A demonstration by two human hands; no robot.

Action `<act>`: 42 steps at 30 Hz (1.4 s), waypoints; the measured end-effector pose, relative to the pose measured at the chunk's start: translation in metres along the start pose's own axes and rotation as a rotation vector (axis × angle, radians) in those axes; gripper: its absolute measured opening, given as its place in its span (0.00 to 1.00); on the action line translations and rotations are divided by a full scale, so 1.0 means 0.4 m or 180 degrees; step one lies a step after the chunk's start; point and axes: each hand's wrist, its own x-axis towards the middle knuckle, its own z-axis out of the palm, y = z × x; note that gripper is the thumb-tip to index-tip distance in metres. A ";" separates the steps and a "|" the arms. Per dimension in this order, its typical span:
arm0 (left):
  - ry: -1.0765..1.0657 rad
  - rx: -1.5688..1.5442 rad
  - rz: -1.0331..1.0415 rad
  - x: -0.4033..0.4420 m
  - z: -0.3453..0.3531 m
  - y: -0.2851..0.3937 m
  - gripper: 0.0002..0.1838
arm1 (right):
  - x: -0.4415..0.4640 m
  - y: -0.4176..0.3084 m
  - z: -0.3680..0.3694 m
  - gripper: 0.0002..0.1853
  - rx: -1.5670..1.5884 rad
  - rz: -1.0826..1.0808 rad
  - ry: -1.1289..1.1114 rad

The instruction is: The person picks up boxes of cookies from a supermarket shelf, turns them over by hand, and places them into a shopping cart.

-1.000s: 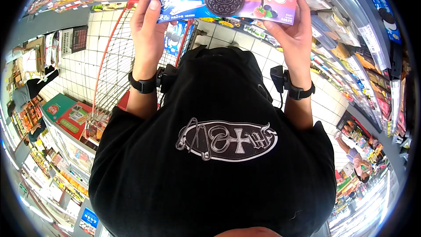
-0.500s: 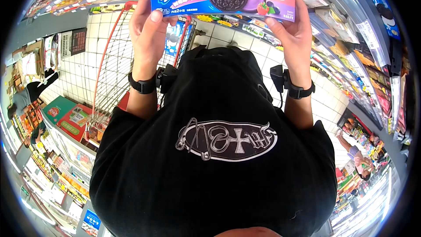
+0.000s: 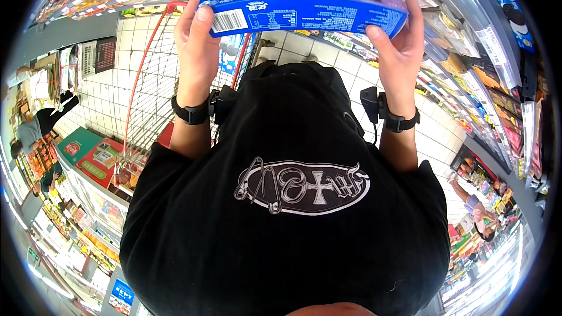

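Observation:
A long blue and pink box of Oreo cookies (image 3: pixel 310 14) is held up between my two hands at the top of the view. Its narrow side, with a barcode and small white print, faces me, and the front with the cookie picture tilts away. My left hand (image 3: pixel 196 38) grips the left end, thumb on the side panel near the barcode. At the right end, my right hand (image 3: pixel 401 47) holds on with its thumb at the lower edge. Some fingers of both hands are hidden behind the box.
A wire shopping cart (image 3: pixel 155 76) with a red handle stands at my left. Stocked shelves (image 3: pixel 462 58) with price tags run along the front and right. Red and green boxes (image 3: pixel 93 155) sit at the lower left. Another person (image 3: pixel 483 219) is far right, and one more (image 3: pixel 35 129) far left.
The Oreo box has been tipped so that its barcode side now shows instead of its full front. Both hands have turned slightly with it and keep their hold.

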 end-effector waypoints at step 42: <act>-0.0438 0.0318 -0.1071 -0.033 0.061 -0.073 0.23 | 0.012 0.017 -0.073 0.14 -0.0428 -0.0273 -0.0114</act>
